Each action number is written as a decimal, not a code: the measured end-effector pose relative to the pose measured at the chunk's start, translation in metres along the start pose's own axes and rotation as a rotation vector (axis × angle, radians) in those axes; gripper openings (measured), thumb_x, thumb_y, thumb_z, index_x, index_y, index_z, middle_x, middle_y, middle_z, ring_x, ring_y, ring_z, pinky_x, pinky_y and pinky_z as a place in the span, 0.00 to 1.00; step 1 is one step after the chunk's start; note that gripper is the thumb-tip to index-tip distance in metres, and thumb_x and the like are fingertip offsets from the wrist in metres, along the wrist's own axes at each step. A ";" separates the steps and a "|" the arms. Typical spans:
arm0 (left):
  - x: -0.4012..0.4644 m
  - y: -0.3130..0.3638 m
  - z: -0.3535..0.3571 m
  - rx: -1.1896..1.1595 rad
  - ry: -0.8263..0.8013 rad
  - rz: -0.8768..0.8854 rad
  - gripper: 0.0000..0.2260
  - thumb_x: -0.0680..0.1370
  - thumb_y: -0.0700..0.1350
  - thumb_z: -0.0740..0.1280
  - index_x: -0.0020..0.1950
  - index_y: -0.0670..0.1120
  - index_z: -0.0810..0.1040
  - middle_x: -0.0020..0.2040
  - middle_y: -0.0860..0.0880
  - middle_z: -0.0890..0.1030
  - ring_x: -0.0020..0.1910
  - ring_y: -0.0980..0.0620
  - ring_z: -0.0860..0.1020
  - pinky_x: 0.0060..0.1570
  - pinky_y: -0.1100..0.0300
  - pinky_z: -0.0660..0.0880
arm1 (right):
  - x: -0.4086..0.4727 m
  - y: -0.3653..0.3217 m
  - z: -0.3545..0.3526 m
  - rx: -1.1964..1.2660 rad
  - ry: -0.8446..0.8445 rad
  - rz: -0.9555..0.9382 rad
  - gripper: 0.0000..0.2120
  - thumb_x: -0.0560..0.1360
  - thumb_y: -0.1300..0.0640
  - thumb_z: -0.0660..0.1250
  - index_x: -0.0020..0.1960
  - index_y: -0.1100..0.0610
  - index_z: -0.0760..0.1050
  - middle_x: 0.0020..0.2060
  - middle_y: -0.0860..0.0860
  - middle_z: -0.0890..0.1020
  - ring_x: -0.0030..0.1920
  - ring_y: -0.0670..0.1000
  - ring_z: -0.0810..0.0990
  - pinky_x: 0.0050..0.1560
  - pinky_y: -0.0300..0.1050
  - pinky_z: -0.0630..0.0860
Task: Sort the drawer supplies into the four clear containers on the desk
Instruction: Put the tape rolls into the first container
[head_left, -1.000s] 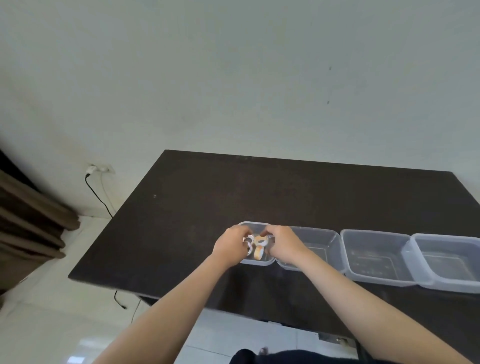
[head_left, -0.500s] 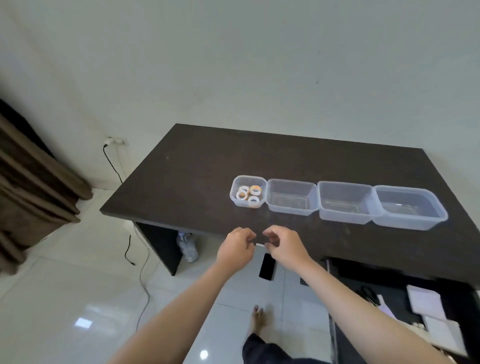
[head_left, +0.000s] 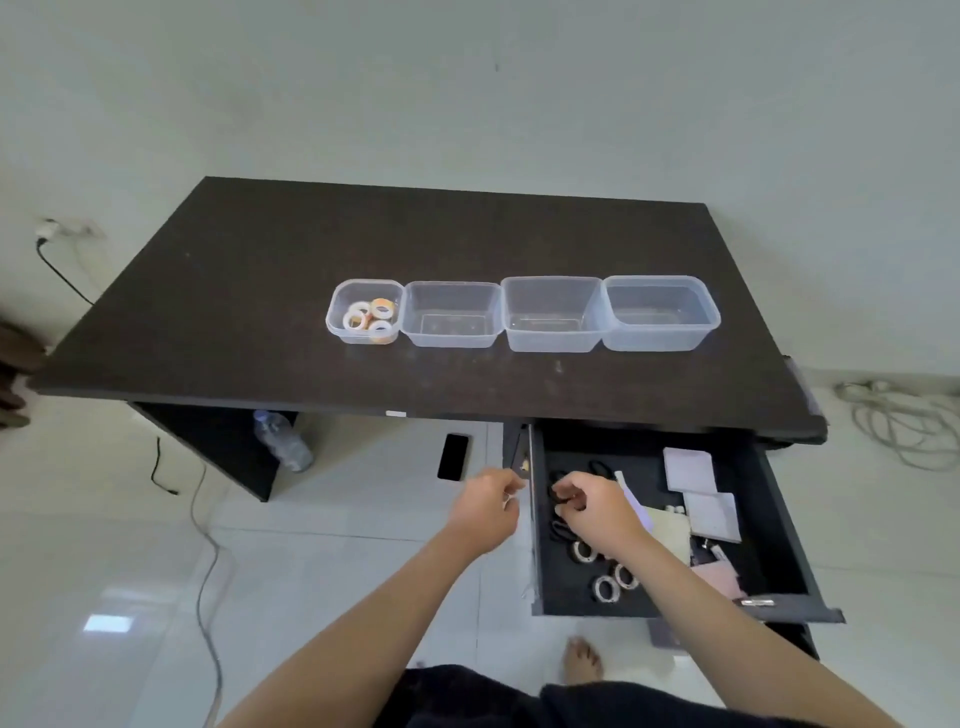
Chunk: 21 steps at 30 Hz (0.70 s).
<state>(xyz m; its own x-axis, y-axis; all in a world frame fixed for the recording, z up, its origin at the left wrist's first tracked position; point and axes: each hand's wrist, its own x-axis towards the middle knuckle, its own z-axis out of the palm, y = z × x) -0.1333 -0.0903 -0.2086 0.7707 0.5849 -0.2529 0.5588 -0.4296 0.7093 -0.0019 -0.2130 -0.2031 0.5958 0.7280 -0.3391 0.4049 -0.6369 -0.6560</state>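
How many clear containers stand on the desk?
4, in one row: the smallest at the left holds tape rolls; then second, third, and rightmost.

Bright, even daylight; window glare on floor tiles (head_left: 106, 623); wide-angle bowing at edges; slightly soft throughout.
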 end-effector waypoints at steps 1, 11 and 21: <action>0.001 0.008 0.013 -0.010 -0.008 -0.009 0.12 0.76 0.38 0.61 0.57 0.44 0.77 0.57 0.47 0.78 0.54 0.50 0.78 0.55 0.60 0.74 | -0.001 0.014 -0.008 -0.009 -0.011 0.032 0.09 0.72 0.62 0.68 0.51 0.53 0.79 0.43 0.46 0.81 0.46 0.49 0.80 0.46 0.38 0.76; 0.023 0.042 0.126 0.025 -0.176 -0.183 0.12 0.73 0.39 0.65 0.56 0.45 0.78 0.55 0.46 0.78 0.52 0.48 0.78 0.55 0.56 0.76 | 0.002 0.138 -0.029 -0.112 -0.236 0.160 0.13 0.72 0.64 0.64 0.55 0.58 0.79 0.50 0.54 0.82 0.48 0.52 0.79 0.50 0.41 0.75; 0.036 0.037 0.177 0.201 -0.334 -0.403 0.21 0.73 0.45 0.67 0.66 0.49 0.71 0.67 0.43 0.66 0.62 0.41 0.73 0.60 0.50 0.74 | 0.017 0.177 -0.019 -0.262 -0.513 0.073 0.22 0.71 0.64 0.62 0.62 0.51 0.75 0.52 0.55 0.82 0.55 0.58 0.78 0.50 0.46 0.75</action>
<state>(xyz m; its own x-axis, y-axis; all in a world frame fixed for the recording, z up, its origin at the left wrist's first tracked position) -0.0304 -0.2069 -0.3078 0.5206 0.4946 -0.6960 0.8517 -0.3586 0.3822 0.0928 -0.3178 -0.3119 0.2427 0.6683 -0.7032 0.5725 -0.6839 -0.4523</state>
